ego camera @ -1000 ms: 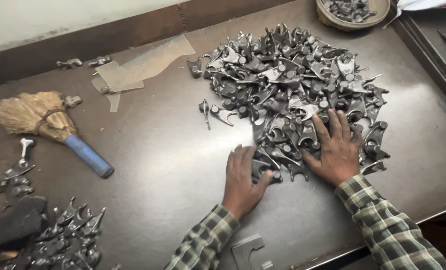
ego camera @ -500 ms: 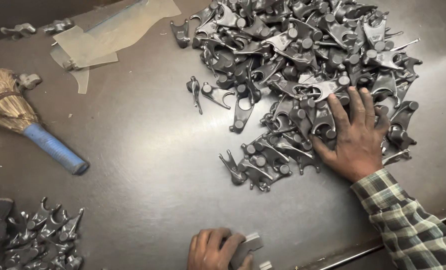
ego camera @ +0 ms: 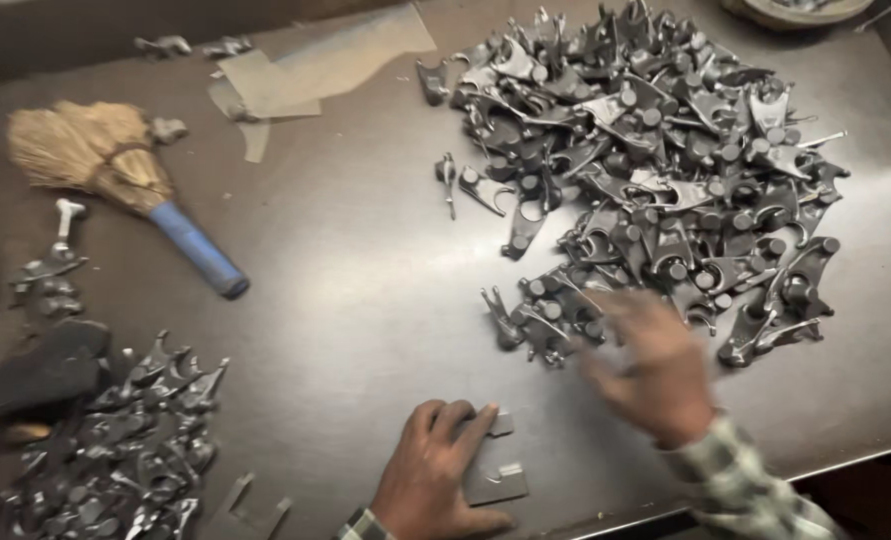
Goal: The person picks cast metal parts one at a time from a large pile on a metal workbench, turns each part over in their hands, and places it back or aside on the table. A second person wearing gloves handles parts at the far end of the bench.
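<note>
Dark steel tabletop held it all: left hand pressed flat on a small metal plate, right hand blurred, fingers spread over the heap of forged fork parts, whose jagged prongs looked ready to snag skin.

2 heaps of forged parts, 1 brush, 2 hands.
</note>
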